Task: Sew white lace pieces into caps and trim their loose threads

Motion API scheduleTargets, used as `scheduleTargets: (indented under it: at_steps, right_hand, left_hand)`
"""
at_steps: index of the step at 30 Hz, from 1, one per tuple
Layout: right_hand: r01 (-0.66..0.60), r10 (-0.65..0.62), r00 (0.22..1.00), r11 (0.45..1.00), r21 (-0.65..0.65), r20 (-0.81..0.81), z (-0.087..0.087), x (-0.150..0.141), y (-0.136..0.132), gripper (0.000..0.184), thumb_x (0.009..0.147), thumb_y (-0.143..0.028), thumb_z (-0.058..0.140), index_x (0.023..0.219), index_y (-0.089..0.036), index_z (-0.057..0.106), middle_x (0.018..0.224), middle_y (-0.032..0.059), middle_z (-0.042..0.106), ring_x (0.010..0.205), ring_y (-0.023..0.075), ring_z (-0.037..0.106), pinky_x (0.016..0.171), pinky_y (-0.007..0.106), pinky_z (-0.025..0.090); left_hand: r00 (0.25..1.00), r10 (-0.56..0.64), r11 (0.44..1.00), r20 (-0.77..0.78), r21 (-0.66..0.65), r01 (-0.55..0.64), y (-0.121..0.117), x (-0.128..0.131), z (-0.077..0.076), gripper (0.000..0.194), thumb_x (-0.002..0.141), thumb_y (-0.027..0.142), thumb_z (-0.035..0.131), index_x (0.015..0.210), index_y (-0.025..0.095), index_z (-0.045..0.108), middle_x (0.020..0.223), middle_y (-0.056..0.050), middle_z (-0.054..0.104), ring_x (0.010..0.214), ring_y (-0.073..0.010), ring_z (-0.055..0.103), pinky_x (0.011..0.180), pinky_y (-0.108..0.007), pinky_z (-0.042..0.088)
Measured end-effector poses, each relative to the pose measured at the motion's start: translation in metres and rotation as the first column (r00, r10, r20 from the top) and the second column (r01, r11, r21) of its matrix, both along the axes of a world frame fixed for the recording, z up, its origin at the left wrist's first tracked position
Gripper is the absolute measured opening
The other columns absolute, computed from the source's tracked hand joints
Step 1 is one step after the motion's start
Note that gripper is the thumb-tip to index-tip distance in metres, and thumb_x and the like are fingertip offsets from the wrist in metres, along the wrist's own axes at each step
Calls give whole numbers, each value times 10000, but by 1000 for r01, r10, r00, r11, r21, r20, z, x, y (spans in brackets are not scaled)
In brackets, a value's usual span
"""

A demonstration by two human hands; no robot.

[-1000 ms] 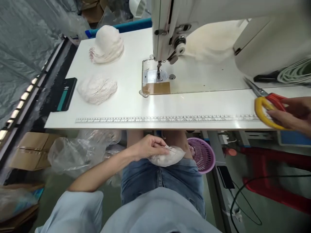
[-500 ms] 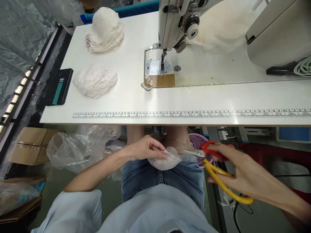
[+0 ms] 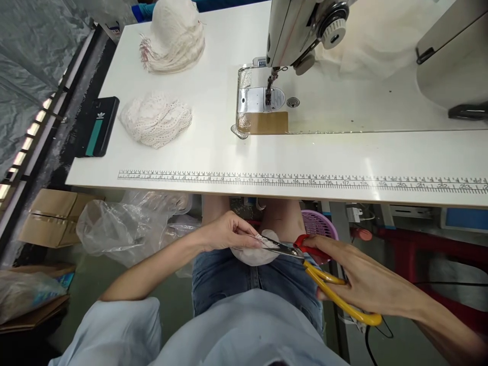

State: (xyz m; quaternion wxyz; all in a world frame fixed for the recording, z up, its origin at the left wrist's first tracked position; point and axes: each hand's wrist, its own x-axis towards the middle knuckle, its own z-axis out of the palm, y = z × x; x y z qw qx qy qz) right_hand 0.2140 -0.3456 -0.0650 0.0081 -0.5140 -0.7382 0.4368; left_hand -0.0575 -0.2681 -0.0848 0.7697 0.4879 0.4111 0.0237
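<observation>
Over my lap, my left hand (image 3: pixel 236 235) pinches a small white fabric piece (image 3: pixel 254 257) with a lacy edge. My right hand (image 3: pixel 348 269) grips scissors (image 3: pixel 324 277) with one red and one yellow handle loop. Their blades are parted and reach to the fabric's edge, close by my left fingertips. Whether the blades have cut into the fabric I cannot tell. On the table above lie a lacy white fabric bundle (image 3: pixel 156 121) and a rounded stack of white fabric pieces (image 3: pixel 173 38) with reddish threads at one side.
A sewing machine (image 3: pixel 301 35) stands on the white table (image 3: pixel 213 157), which has a printed ruler along its front edge. A black phone-like item (image 3: pixel 98 127) lies at the left end. Below are a purple basket (image 3: pixel 320 223), plastic bags (image 3: pixel 122 229) and a cardboard box (image 3: pixel 53 216).
My right hand has brought the scissors from the table's right side down to the fabric in my left hand. The blades have parted. My left hand keeps its pinch.
</observation>
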Motion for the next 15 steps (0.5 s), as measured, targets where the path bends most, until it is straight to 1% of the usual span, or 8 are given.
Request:
scheduleTargets:
  at_steps: [2,4,6,8,10,13,15]
  right_hand:
    - [2,-2,1000,1000,3,-20,4,-2,3,461,718,-381,635,1141,-225,542,1077,76,655,894,245,640,701,299,525]
    - [0,-1,1000,1000,-22,-31,9,-5,8,362,753,-309,584,1104,-226,553,992,51,681,828,214,648,669,270,512]
    - [-1,-1,999,997,-82,-33,15,-8,12,307,770,-245,541,1076,-223,556,886,27,699,762,189,651,648,252,497]
    - [-6,1,999,989,-147,-34,18,-9,14,299,779,-218,517,1077,-220,548,781,4,704,706,178,649,638,251,487]
    - [-14,5,999,982,-190,-49,15,-8,13,281,800,-242,500,1076,-217,545,713,-7,699,655,179,643,615,259,480]
    - [-20,0,996,976,-219,-91,4,-4,7,254,848,-309,456,1062,-218,560,689,-2,694,590,169,633,567,254,475]
    - [30,-47,994,985,-170,-97,-4,-2,2,238,833,-354,492,1016,-238,591,668,-16,689,549,152,623,542,234,475]
  left_hand:
    - [1000,11,1000,-4,-7,-11,1,0,0,301,654,363,739,844,129,743,689,-45,678,567,-79,511,527,-185,374]
    - [1000,22,1000,-6,-14,-22,1,0,0,291,655,347,740,846,128,742,683,-40,678,561,-71,504,520,-177,369]
    - [999,31,999,-11,-13,-31,2,0,1,287,654,336,740,848,124,741,670,-36,678,546,-64,500,509,-170,365]
    - [1000,29,1000,-6,0,-29,3,0,2,282,654,320,740,856,123,740,689,-41,690,554,-66,521,520,-166,384]
    - [1000,17,1000,13,16,-17,4,0,4,276,659,305,737,867,125,738,735,-53,707,584,-74,555,549,-165,412]
    - [1000,5,1000,28,20,-6,5,0,6,270,665,290,733,877,123,737,769,-64,719,606,-79,581,566,-157,429]
    - [999,8,1000,36,3,-8,6,0,7,265,664,280,735,877,123,737,762,-63,720,606,-80,588,565,-152,431]
